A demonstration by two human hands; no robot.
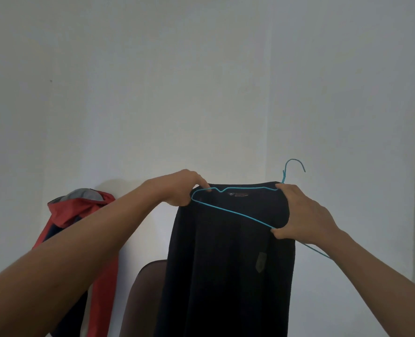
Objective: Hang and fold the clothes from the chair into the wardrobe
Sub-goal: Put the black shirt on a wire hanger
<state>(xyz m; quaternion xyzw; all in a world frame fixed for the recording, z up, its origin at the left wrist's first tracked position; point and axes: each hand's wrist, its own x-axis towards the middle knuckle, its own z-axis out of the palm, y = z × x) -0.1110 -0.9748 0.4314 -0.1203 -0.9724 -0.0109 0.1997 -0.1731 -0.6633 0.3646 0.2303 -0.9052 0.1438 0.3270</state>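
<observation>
Step in hand: fitting teal wire hanger point(283, 177) to black garment point(225, 263), held up directly above chair point(145, 288). Note left hand point(182, 188), above chair back, pinching garment's top corner together with hanger's end. Note right hand point(303, 215), above and right of chair, curled round garment's other edge, pinching hanger's lower wire between thumb and fingers. Level hanger, tilted across fabric with hook up, before easing either pinch. Keep top edge taut to stop soft cloth sliding off thin wire. Leave red jacket point(80, 210), left of chair, for later. Wardrobe: out of view.
</observation>
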